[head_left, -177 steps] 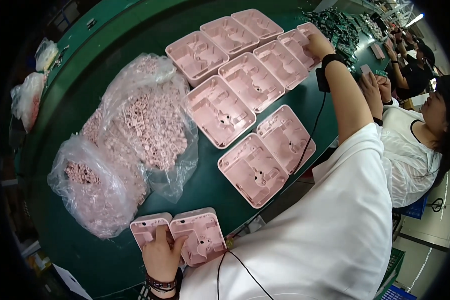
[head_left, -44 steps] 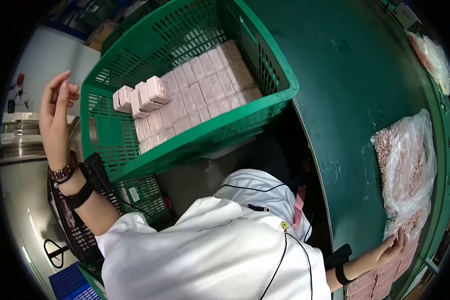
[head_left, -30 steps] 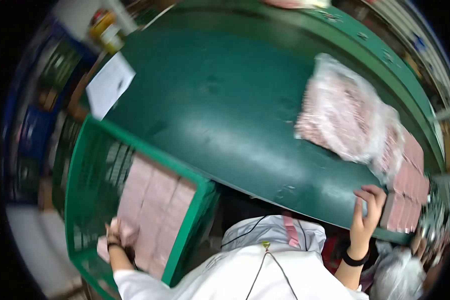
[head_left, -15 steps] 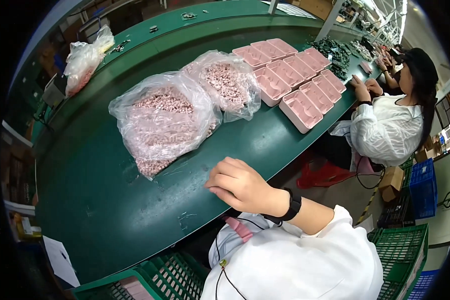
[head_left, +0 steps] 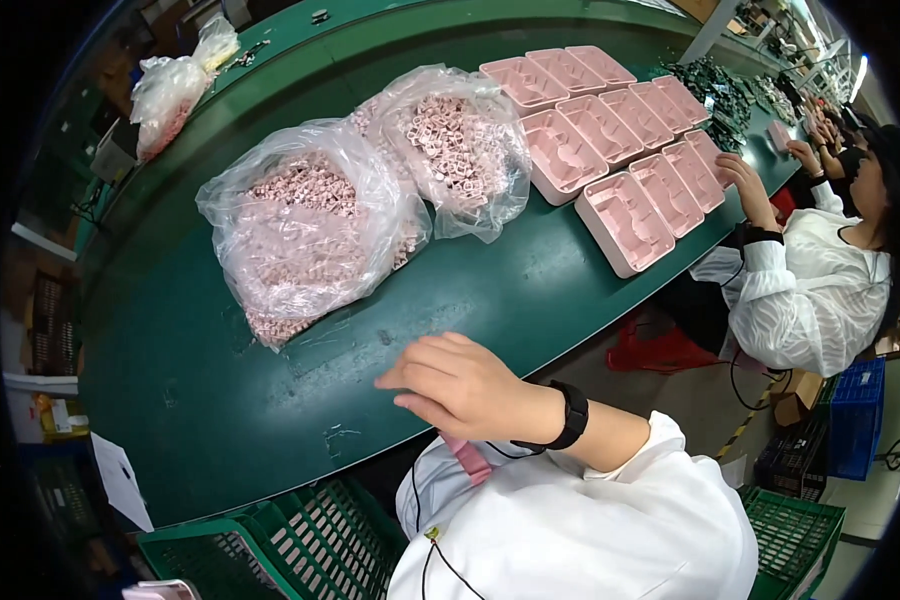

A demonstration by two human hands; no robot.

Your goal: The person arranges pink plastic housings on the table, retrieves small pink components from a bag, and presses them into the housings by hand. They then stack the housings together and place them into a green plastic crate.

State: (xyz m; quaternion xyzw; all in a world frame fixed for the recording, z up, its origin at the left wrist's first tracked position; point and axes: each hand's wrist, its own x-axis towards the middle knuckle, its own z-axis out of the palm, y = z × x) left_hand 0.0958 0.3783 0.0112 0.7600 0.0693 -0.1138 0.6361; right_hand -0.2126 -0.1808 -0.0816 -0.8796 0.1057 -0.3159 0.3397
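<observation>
My right hand, with a black band at the wrist, hovers palm down over the near edge of the green table. Its thumb stands apart from the loosely bent fingers, and nothing shows between them. Beyond it lie two clear plastic bags, a larger one and a smaller one, full of small pink parts. Right of them, pink compartment trays stand in rows. The pale pink edge of an object shows at the bottom left, mostly cut off. My left hand is out of sight.
A green crate stands below the table's near edge, another at the lower right. A co-worker sits at right, one hand by the trays. Dark green parts are heaped beyond. Another filled bag lies far left.
My right hand has moved left and its thumb and fingers have parted. The co-worker's hand now reaches the trays. A pale pink edge has appeared at the bottom left. The whole view has shifted slightly.
</observation>
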